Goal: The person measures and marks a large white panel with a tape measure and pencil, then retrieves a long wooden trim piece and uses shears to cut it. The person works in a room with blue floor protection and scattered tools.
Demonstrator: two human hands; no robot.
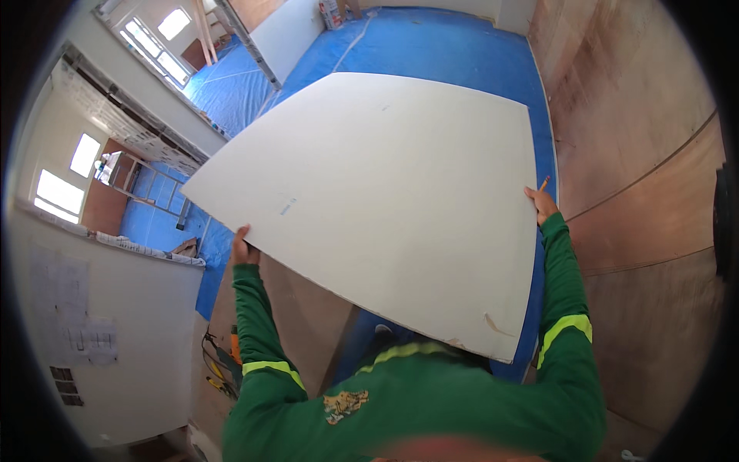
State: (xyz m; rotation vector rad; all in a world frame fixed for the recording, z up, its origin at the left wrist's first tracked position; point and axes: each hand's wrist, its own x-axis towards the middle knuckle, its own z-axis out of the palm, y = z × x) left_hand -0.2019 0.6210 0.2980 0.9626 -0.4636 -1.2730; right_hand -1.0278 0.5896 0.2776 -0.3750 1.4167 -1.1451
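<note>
White board (385, 208) is pinched by left hand (245, 249) and right hand (544, 206) (seemingly holding a pencil (545, 183) too).

blue-sheeted floor (443, 42) | brown-panelled right wall (616, 92) | white left wall (158, 308) | bright windows (60, 191) at left

Reaching forward with left arm (258, 308) and right arm (562, 269) spread wide, in long green sleeves (571, 377). Gripping with left hand (245, 248), and slightly farther off with right hand (543, 205).
</note>
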